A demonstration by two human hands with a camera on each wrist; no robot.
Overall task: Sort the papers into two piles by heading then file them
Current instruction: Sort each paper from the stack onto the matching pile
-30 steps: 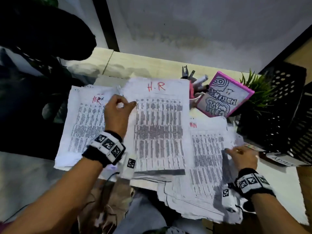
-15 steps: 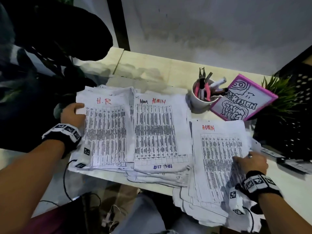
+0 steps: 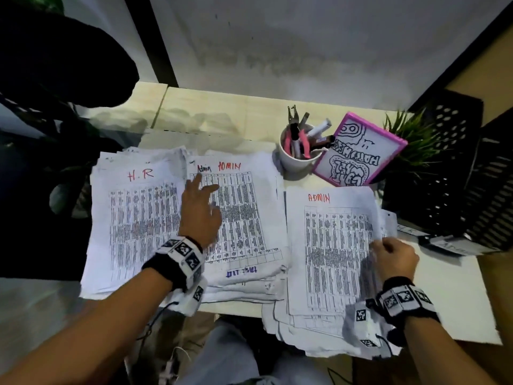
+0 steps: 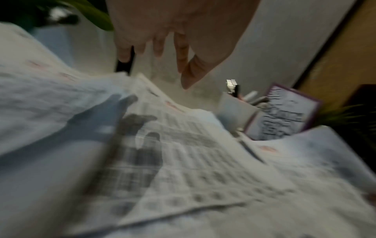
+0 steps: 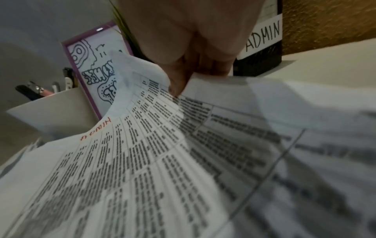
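Observation:
Three stacks of printed sheets lie side by side on the desk. The left pile (image 3: 133, 218) is headed "H.R", the middle pile (image 3: 249, 212) "ADMIN", and the right stack (image 3: 333, 245) has an "ADMIN" sheet on top. My left hand (image 3: 201, 207) hovers over the seam between the left and middle piles, fingers spread and holding nothing; the left wrist view shows it (image 4: 173, 53) above the paper with its shadow below. My right hand (image 3: 394, 257) pinches the right edge of the top ADMIN sheet (image 5: 142, 145), which curls upward.
A white cup (image 3: 298, 159) of pens and pliers stands behind the piles, beside a pink-framed whiteboard (image 3: 358, 151) and a small green plant (image 3: 408, 140). Black mesh file trays (image 3: 458, 176), one labelled ADMIN (image 5: 263, 37), sit at the right. The piles overhang the desk's front edge.
My left hand left the outer edge of the H.R pile and swung right, over the middle ADMIN pile. My right hand now lifts the top sheet's right edge.

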